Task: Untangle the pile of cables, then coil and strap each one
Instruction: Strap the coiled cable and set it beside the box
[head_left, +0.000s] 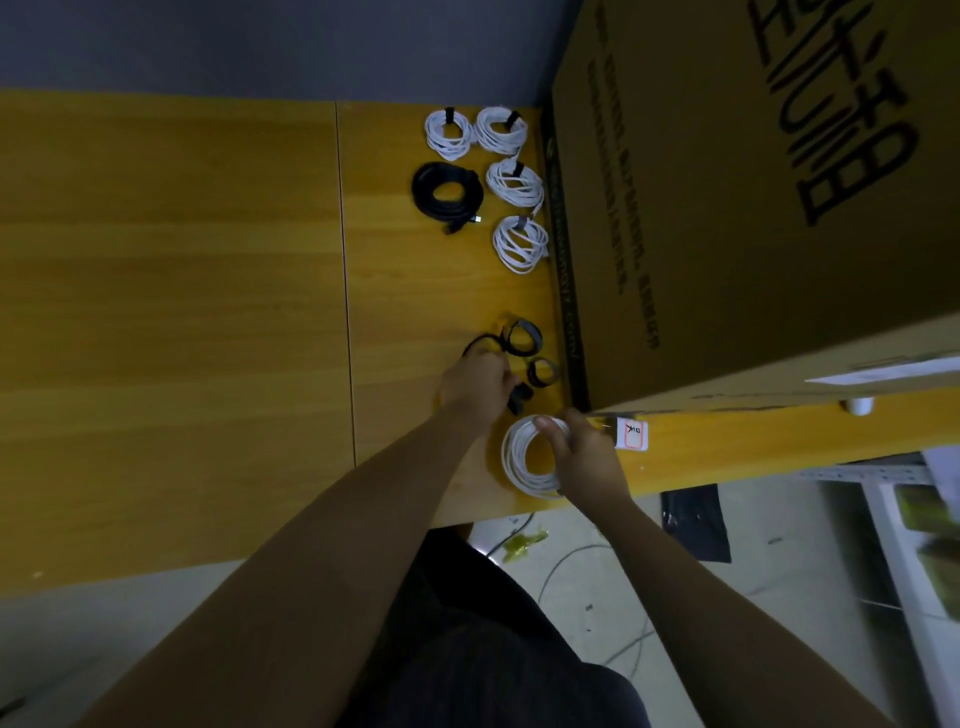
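Head view: my two hands work at the tabletop (208, 312) edge.
Right hand (584, 457): gripping the white coil (519, 467).
Left hand (475, 387): fingers curled around black straps (522, 338).

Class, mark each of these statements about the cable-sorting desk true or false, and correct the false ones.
1. The right hand holds a white coil. True.
2. Four strapped white coils lie further up the desk. True.
3. The black coil lies right of those white coils. False: it lies to their left.
4. The left hand rests flat and empty. False: it grips a black strap.
5. A cardboard box stands on the desk's right side. True.
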